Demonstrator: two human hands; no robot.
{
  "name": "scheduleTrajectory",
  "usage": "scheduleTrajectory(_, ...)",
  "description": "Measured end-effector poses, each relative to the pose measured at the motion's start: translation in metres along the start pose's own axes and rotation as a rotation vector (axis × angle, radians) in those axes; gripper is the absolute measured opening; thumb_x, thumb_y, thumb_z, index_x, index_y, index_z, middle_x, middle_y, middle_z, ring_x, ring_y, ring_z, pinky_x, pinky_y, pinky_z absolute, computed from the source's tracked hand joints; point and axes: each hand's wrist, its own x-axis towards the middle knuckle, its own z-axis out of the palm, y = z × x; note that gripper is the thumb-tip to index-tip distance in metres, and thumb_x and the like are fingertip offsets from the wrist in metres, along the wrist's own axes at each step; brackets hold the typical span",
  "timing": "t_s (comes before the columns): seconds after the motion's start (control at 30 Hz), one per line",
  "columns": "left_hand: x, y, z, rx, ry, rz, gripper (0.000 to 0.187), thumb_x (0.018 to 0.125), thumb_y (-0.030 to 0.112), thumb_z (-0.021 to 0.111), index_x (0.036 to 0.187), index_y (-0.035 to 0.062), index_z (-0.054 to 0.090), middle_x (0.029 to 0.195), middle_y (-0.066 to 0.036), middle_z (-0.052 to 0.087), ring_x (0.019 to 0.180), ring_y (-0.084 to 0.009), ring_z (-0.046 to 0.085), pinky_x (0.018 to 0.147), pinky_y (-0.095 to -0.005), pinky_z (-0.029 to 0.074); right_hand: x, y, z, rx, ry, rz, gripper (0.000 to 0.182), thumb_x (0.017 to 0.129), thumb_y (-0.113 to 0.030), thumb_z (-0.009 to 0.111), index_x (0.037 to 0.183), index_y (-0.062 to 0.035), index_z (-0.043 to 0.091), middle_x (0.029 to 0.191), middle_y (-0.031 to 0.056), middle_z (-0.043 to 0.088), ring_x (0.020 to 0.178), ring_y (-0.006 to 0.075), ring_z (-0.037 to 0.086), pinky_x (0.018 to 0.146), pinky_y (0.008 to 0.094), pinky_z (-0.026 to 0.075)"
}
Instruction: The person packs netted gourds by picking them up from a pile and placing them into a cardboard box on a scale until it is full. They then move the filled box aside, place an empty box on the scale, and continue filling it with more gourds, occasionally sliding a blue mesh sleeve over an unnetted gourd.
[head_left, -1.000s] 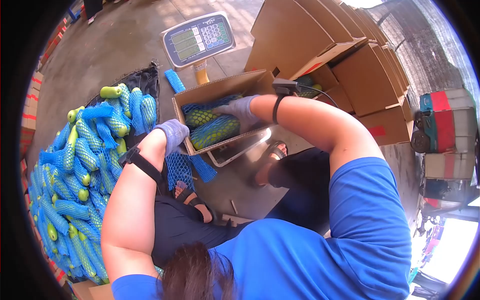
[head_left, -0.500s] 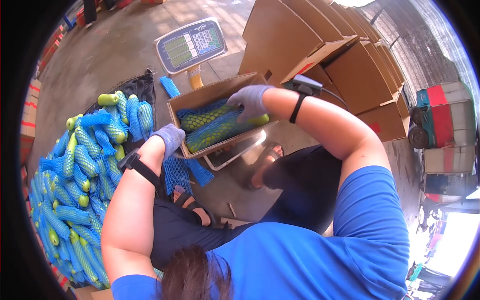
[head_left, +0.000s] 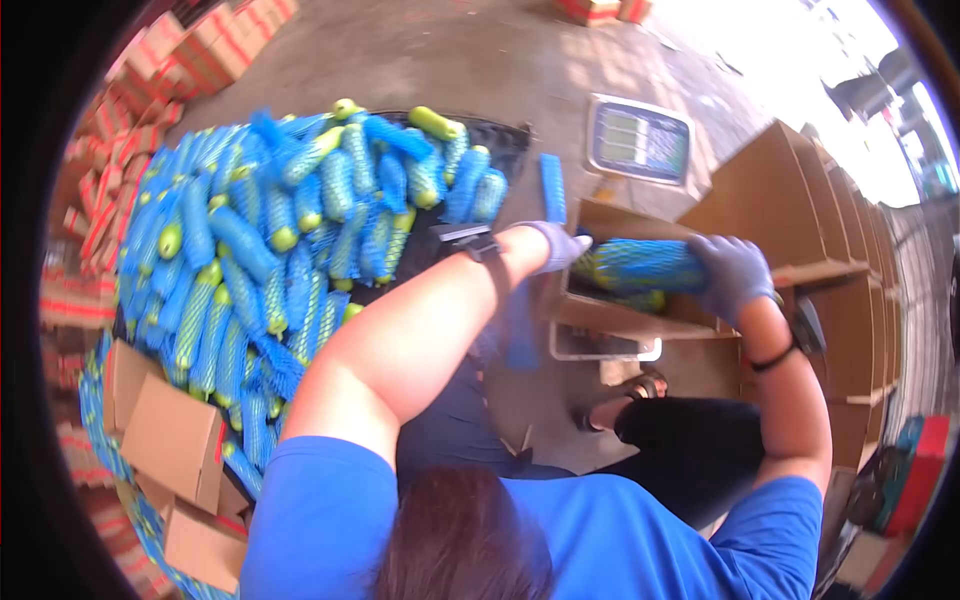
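Observation:
An open cardboard box (head_left: 636, 319) sits on the scale's platform (head_left: 575, 345). Inside it lie long green gourds in blue foam net sleeves. My right hand (head_left: 733, 275), in a grey glove, is closed round the right end of a netted gourd (head_left: 645, 265) at the top of the box. My left hand (head_left: 560, 246), also gloved, is closed on the box's left wall, a fingertip reaching over the rim; its other fingers are blurred or hidden. To the left is a large pile of netted gourds (head_left: 240, 235).
The scale's display (head_left: 640, 140) stands behind the box. Empty cardboard boxes (head_left: 765, 200) are stacked at the right. Loose cartons (head_left: 175, 435) lie at the lower left, and red-striped cartons (head_left: 215, 50) at the far left. A loose blue net sleeve (head_left: 552, 187) lies near the box.
The view has swung left, so the box appears farther right and more of the pile shows. My right hand has moved onto the right end of a netted gourd. My left hand stays at the box's left wall.

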Motion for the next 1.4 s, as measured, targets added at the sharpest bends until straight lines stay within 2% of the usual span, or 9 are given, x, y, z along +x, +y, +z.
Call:
scheduleTrajectory(0.2,-0.049,0.022,-0.033,-0.148,0.006,0.470,0.073,0.090,0.067,0.048,0.121,0.0035,0.067,0.127,-0.026,0.061,0.114,-0.0384,0.061,0.101,-0.0423,0.044,-0.037,0.005,-0.004,0.820,0.365,0.144,0.073,0.069,-0.028,0.087,0.129,-0.0080,0.051,0.117,0.0104,0.067,0.104,0.0189,0.066,0.081,0.0306,0.056)
scheduleTrajectory(0.27,-0.124,0.056,-0.030,-0.346,0.045,0.487,0.079,0.084,0.061,0.064,0.138,0.0041,0.052,0.131,-0.025,0.059,0.129,-0.0368,0.051,0.109,-0.0389,0.037,-0.037,-0.022,-0.020,1.628,0.215,0.067,0.078,0.071,-0.026,0.088,0.132,-0.0024,0.046,0.117,0.0105,0.065,0.102,0.0161,0.064,0.085,0.0293,0.055)
scheduleTrajectory(0.3,-0.106,0.071,0.004,-0.852,0.111,0.897,0.086,0.079,0.055,0.073,0.141,0.0003,0.047,0.133,-0.025,0.057,0.132,-0.0356,0.047,0.111,-0.0392,0.036,-0.026,-0.039,-0.019,1.642,0.294,-0.052,0.083,0.071,-0.023,0.088,0.136,-0.0015,0.041,0.121,0.0103,0.062,0.104,0.0208,0.064,0.092,0.0340,0.054)
scheduleTrajectory(0.33,-0.097,0.105,0.035,-0.865,0.658,0.659,0.086,0.074,0.045,0.080,0.138,-0.0021,0.047,0.132,-0.025,0.056,0.135,-0.0319,0.045,0.111,-0.0399,0.036,-0.019,-0.059,-0.024,1.519,0.354,-0.056,0.086,0.072,-0.022,0.088,0.139,-0.0020,0.039,0.126,0.0110,0.059,0.110,0.0206,0.060,0.096,0.0349,0.051)
scheduleTrajectory(0.47,-0.142,0.094,-0.008,-1.717,0.560,0.192,0.061,0.073,0.017,0.078,0.126,0.0007,0.053,0.112,-0.017,0.066,0.102,-0.0300,0.066,0.090,-0.0362,0.053,-0.013,-0.114,-0.064,1.470,0.382,-0.302,0.091,0.085,-0.028,0.076,0.153,-0.0024,0.022,0.147,0.0146,0.038,0.135,0.0222,0.039,0.112,0.0373,0.035)
scheduleTrajectory(0.7,-0.096,-0.057,-0.100,-1.994,0.383,0.910,0.037,0.076,0.031,0.076,0.101,0.0093,0.062,0.090,-0.009,0.069,0.077,-0.0263,0.067,0.082,-0.0449,0.057,-0.019,-0.095,-0.076,1.335,0.560,-0.270,0.074,0.094,-0.029,0.063,0.154,-0.0056,0.027,0.151,0.0185,0.038,0.135,0.0302,0.042,0.112,0.0428,0.031)
scheduleTrajectory(0.9,-0.171,-0.260,0.014,-1.226,1.104,0.450,0.056,0.072,0.010,0.078,0.123,0.0029,0.056,0.111,-0.011,0.067,0.104,-0.0225,0.064,0.095,-0.0368,0.050,-0.011,-0.087,-0.042,1.410,0.262,-0.228,0.075,0.092,-0.035,0.066,0.152,-0.0043,0.032,0.150,0.0199,0.039,0.134,0.0298,0.043,0.110,0.0408,0.034)
scheduleTrajectory(1.1,-0.185,-0.318,0.231,-0.989,0.671,-0.195,0.075,0.067,0.032,0.084,0.129,0.0020,0.054,0.116,-0.013,0.067,0.106,-0.0250,0.063,0.097,-0.0381,0.048,-0.008,-0.083,-0.009,1.332,0.103,-0.143,0.077,0.091,-0.035,0.070,0.151,-0.0029,0.034,0.146,0.0162,0.043,0.123,0.0222,0.049,0.106,0.0364,0.039)
scheduleTrajectory(1.4,-0.097,-0.301,0.228,-0.520,0.367,-0.752,0.076,0.066,0.042,0.081,0.125,0.0043,0.052,0.120,-0.020,0.065,0.111,-0.0341,0.064,0.094,-0.0417,0.052,-0.001,-0.086,0.000,1.338,-0.089,-0.064,0.077,0.089,-0.034,0.073,0.149,-0.0013,0.037,0.136,0.0092,0.051,0.116,0.0152,0.051,0.098,0.0289,0.043)
